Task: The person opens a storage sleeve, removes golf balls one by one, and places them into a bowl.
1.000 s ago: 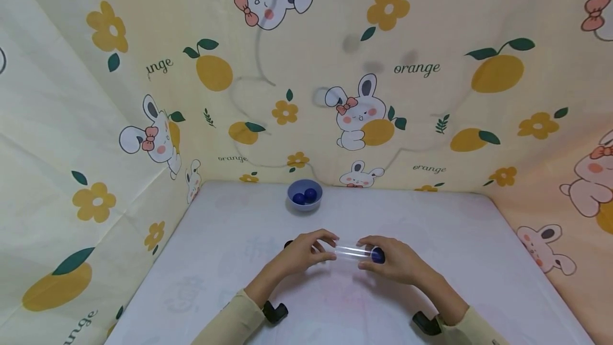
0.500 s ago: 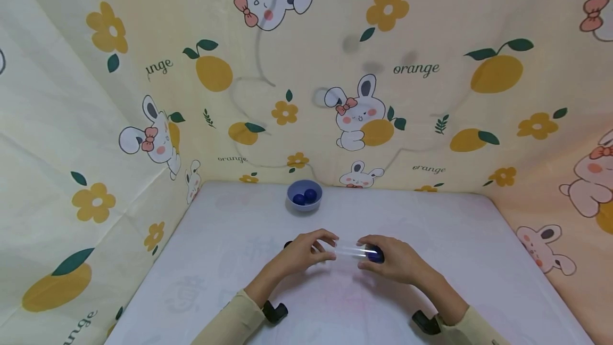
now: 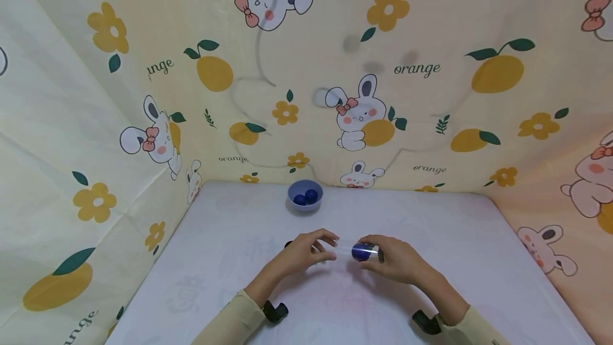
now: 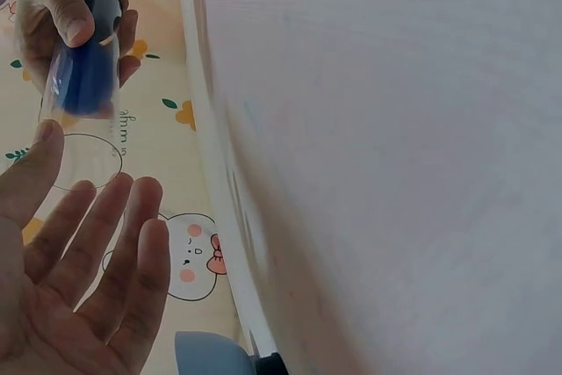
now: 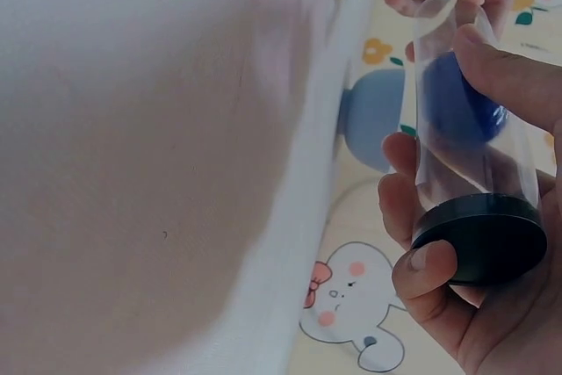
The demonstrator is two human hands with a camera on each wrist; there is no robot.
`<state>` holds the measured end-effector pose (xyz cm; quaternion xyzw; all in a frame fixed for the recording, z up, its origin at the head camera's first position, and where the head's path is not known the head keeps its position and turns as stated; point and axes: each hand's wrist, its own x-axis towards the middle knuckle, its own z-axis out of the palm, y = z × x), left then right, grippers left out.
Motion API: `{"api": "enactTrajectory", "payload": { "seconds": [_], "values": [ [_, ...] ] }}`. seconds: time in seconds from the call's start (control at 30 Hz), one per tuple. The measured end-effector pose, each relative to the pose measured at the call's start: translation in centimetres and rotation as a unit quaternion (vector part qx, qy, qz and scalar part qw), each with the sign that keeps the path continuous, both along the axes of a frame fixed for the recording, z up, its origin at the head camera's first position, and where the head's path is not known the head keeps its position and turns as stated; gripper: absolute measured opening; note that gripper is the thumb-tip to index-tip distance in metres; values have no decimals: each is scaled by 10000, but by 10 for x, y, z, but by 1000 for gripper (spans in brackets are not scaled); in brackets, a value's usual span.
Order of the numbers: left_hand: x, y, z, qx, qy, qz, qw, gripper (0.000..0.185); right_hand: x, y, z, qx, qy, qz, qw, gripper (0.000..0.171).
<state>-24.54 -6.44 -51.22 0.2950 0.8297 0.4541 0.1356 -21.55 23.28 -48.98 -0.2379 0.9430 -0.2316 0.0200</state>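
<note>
A clear tube [image 3: 375,253] is held level above the table between both hands. One end, seen in the right wrist view, has a black cap [image 5: 487,239]; the other shows a thin clear rim. Inside lies a dark blue ball [image 3: 361,252], blurred in the left wrist view. My right hand [image 3: 397,260] grips the capped end, thumb along the side and fingers curled beneath. At the opposite end, my left hand [image 3: 301,252] has its thumb and fingertips about the rim in a light pinch, the other fingers spread.
Behind the hands, a pale blue bowl [image 3: 305,207] with two dark blue balls [image 3: 311,195] stands near the back edge of the white table [image 3: 431,222]. A patterned cloth [image 3: 306,126] rises behind and at both sides. Black wrist cameras [image 3: 275,313] sit on both forearms.
The blue ball has moved left inside the tube, away from the right palm and towards the tube's middle. Both hands stay nearly in place, and the bowl is unchanged.
</note>
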Motion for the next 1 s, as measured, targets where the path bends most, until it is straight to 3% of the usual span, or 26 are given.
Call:
{"api": "enactTrajectory", "payload": {
  "seconds": [0.63,1.0],
  "values": [
    [1,2,2,-308,-19,262,9992,42,0,0,0,-35,-168,-91,9998,56],
    [0,1,1,-196,-174,434,9987,43,0,0,-1,-137,-251,-71,9996,60]
  ]
}}
